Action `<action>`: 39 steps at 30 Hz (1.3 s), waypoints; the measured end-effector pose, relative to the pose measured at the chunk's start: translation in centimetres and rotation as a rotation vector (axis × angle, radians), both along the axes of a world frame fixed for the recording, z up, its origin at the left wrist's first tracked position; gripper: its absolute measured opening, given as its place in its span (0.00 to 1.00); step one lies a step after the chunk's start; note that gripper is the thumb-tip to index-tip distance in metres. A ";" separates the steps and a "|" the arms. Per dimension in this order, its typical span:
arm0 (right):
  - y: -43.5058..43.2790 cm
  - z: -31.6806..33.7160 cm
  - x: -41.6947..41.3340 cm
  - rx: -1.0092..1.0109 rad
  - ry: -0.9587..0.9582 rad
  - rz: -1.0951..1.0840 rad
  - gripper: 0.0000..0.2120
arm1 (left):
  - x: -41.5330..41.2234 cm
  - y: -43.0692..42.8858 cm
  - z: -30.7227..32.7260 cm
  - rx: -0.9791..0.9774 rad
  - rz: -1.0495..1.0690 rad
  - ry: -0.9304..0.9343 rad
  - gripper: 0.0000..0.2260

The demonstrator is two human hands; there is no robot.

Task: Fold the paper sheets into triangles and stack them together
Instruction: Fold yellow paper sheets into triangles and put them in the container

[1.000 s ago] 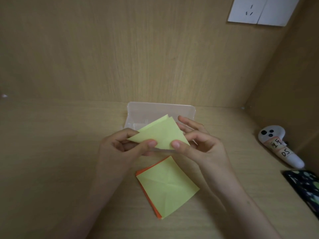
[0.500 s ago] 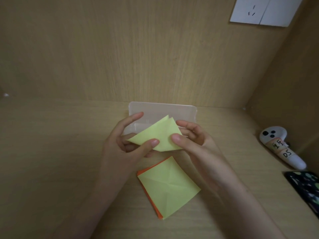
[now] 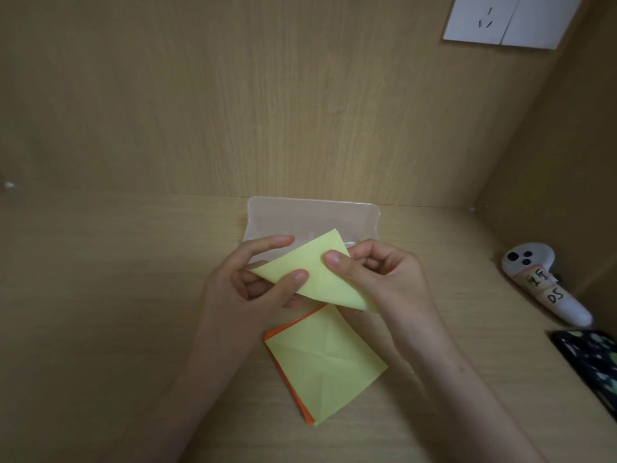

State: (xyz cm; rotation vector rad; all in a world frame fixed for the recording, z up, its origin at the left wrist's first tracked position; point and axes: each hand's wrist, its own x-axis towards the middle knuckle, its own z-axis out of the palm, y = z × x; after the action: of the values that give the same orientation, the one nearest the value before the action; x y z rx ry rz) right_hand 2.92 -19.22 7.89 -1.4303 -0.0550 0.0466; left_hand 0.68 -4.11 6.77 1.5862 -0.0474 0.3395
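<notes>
A yellow paper folded into a triangle (image 3: 317, 275) is held above the desk between both hands. My left hand (image 3: 247, 289) pinches its left corner, thumb on top. My right hand (image 3: 377, 279) pinches its upper right part, thumb pressing near the top corner. Below them a small stack of square sheets (image 3: 325, 365) lies flat on the desk, a creased yellow sheet on top and orange edges showing along its left side.
A clear plastic box (image 3: 334, 217) stands against the back wall behind the hands. At the right lie a white controller with a label (image 3: 547, 282) and a dark patterned phone (image 3: 591, 365). A wall socket (image 3: 504, 21) sits top right.
The folded triangle has turned and its right end now hangs lower. My right thumb moved up towards the top corner. My left index finger has stretched out over the box.
</notes>
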 end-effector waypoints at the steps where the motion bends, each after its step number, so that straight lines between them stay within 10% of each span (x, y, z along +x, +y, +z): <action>1: 0.0 0.0 0.1 -0.007 -0.003 -0.003 0.08 | 0.0 0.0 0.0 -0.002 -0.002 0.006 0.15; 39: -0.9 -0.4 0.5 -0.169 -0.164 0.156 0.09 | 2.3 0.0 2.3 0.060 -0.137 0.046 0.08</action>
State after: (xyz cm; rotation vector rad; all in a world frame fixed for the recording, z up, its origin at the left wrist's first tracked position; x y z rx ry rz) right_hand 3.42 -20.14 7.44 -1.5939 -0.3044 0.0632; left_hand 2.94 -4.10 9.10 1.6401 -0.1313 0.1964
